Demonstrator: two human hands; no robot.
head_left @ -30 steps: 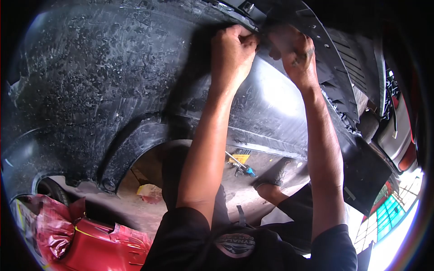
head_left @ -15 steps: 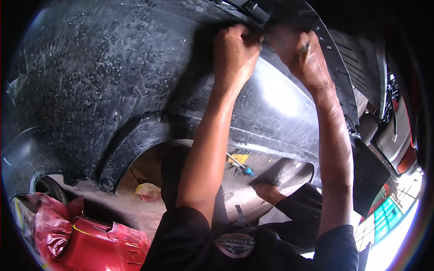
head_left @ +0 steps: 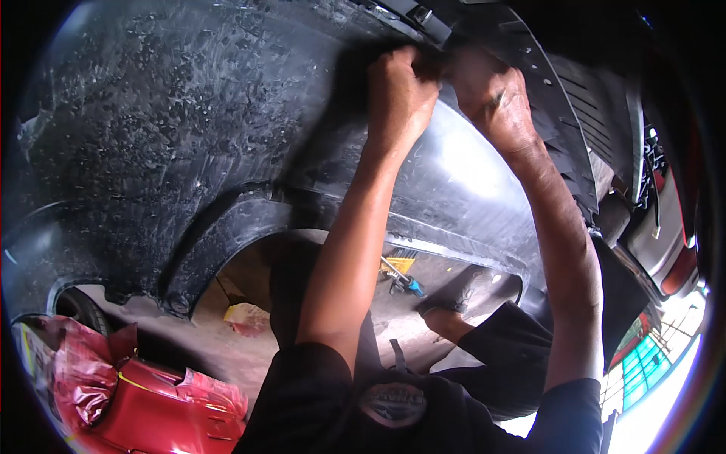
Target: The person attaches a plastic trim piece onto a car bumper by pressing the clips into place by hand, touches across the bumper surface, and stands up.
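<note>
Grey floor [head_left: 227,344] shows beyond one large, scuffed black panel with curved cut-outs [head_left: 189,113], which fills the upper left and reaches the centre. At far left, below it, lie crumpled pinkish-red plastic film [head_left: 83,371] and part of one black tyre [head_left: 82,312]. Just right of the film is one glossy red body part [head_left: 151,408]. Through the panel's wide arch, one small yellow-and-red piece [head_left: 247,318] is visible on the floor.

Two bare forearms rise from a black T-shirt [head_left: 431,435] with one oval emblem. The left hand [head_left: 403,91] is at the panel's upper edge, fingers curled together; whatever it may grip is hidden. Below, between the forearms, are one blue-ended metal tool [head_left: 404,281], a flat yellow object [head_left: 401,264] and one shoe [head_left: 470,290]. The right hand [head_left: 491,98] is close beside the left, its fingers bent but lost in shadow, so their grip cannot be told. Farther right stand a dark slatted part [head_left: 588,113] and a turquoise-and-white grid [head_left: 643,371].
</note>
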